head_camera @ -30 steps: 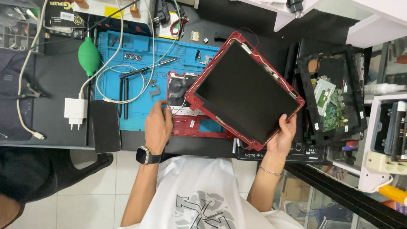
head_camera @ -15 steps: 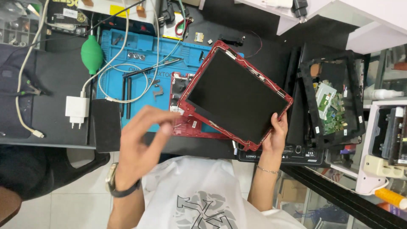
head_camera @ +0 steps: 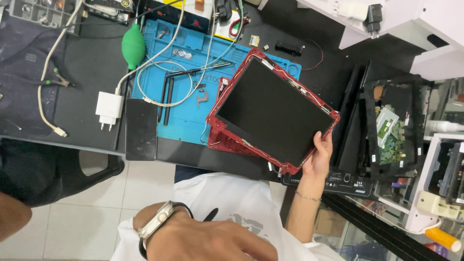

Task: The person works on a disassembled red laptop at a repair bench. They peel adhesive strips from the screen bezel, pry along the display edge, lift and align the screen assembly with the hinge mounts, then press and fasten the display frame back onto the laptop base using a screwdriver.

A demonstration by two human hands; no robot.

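Your right hand grips the red-framed screen panel by its lower corner.
Your fingers curl over the frame edge, holding the panel tilted above the blue work mat, with the red base shell just beyond them to the left. Your left hand, watch on wrist, hangs low near your shirt, well away from the panel; its fingers are loosely spread, holding nothing.

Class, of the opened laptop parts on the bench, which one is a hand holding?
The red-framed screen panel, gripped at its lower corner by the right hand; the black ones lie untouched.
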